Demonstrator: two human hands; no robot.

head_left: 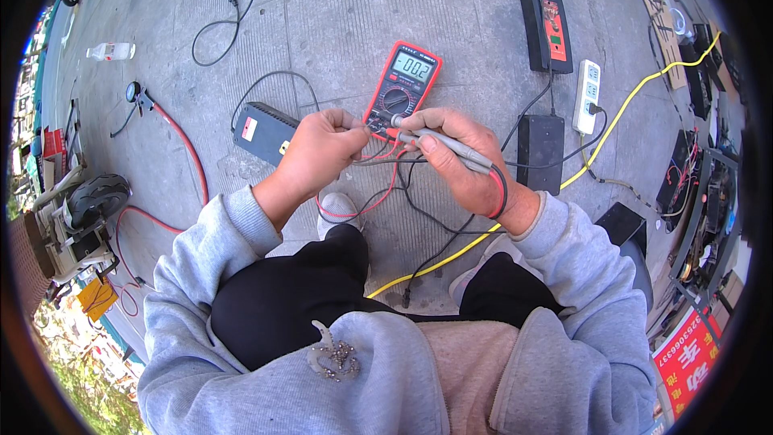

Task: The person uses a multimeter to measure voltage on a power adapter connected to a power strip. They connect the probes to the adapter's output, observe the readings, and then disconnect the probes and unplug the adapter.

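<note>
A red-framed digital multimeter (419,59) lies on the ground ahead of me, its display lit and its dial facing up. Grey test probes (456,147) are gripped in my right hand (475,177), tips pointing left over the meter's lower end. Their red and black leads (398,181) loop down between my feet. My left hand (322,153) is pinched closed close to the probe tips; what sits between its fingertips is too small to make out. Partly behind that hand lies a dark rectangular charger-like box (264,130) with labels and a cord.
At the right are a black-and-red box (546,32), a white power strip (587,97), a black adapter box (540,145) and a yellow cable (620,113). Leftward lie a pressure gauge (134,93) with a red hose (189,141), a plastic bottle (111,51) and a wheel (98,200).
</note>
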